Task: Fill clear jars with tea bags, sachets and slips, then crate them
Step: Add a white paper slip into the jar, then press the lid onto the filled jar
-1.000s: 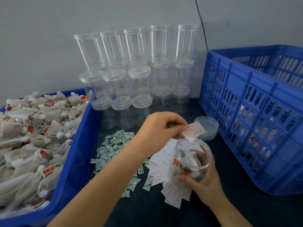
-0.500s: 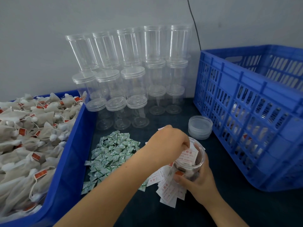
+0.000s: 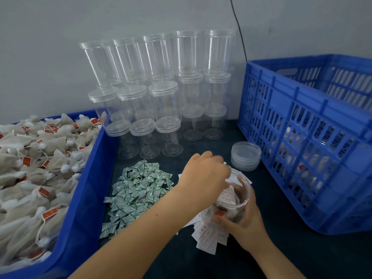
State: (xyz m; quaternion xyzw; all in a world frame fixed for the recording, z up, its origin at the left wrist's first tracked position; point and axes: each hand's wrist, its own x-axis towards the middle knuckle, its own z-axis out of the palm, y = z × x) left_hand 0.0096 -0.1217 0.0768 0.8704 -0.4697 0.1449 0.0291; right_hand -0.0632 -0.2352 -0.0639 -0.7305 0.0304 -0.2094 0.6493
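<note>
Right hand (image 3: 244, 224), lower centre-right of the frame: fingers and thumb curled round the lower wall of an open clear jar (image 3: 234, 195), a firm grip. The jar stands tilted toward the camera over the scattered white slips (image 3: 207, 236) on the dark counter (image 3: 271, 198). Inside the jar: tea bags with a red tag visible through the wall, and one white slip with red print (image 3: 228, 196) leaning just under the rim.

Left hand (image 3: 203, 178), centre of the frame: reaches across from lower left, knuckles up, fingertips at the jar mouth just above that slip. Whether its grip has hold of the slip or is only touching it I cannot tell (fingertips blurred and partly hidden behind the hand).

Green-and-white sachets (image 3: 138, 190) lie in a loose heap left of the slips, near the wall of a blue tray (image 3: 88, 178) at the left edge. The tray is piled with tea bags (image 3: 34, 170) carrying red tags and white strings.

Empty clear jars (image 3: 157, 93), upper centre: stacked in tiers against the grey wall, many with lids on. A short stack of clear lids (image 3: 245, 156) sits on the counter right of the left hand, near the foot of the blue crate (image 3: 310, 125).

The crate fills the right side of the frame; filled jars show dimly through its slotted wall (count not readable). A black cable (image 3: 239, 29) runs down the wall, upper right.
</note>
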